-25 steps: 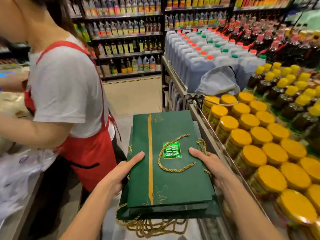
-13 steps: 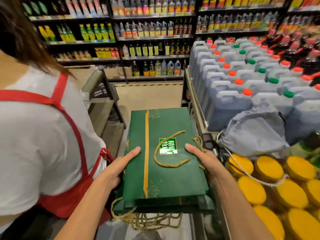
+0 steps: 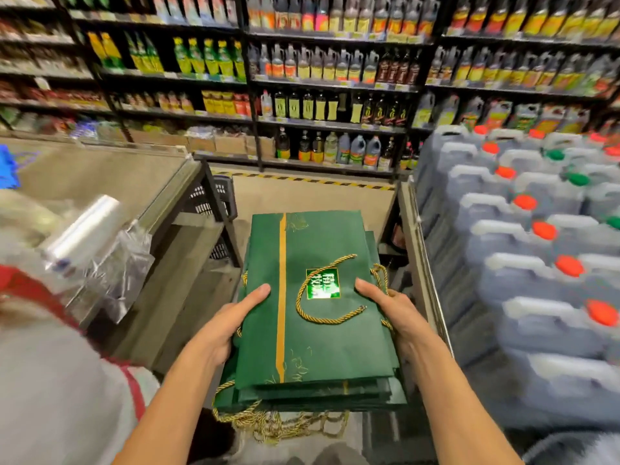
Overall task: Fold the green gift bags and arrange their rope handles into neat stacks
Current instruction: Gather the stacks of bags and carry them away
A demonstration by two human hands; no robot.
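Though its foil label [image 3: 322, 284] is unreadable, stack of green gift bags [image 3: 318, 350] gripped by left hand [image 3: 231, 318] and right hand [image 3: 394, 312].

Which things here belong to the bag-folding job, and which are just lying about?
Job: stack of green gift bags, gold rope handles, left hand and right hand gripping the stack.
Lying about: clear plastic roll, capped white jugs, shelved bottles, black crate.

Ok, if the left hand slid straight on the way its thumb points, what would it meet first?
The left hand grips the stack of bags, thumb aimed up and right across its top. It would cross the gold stripe first, then probably the rope handle.
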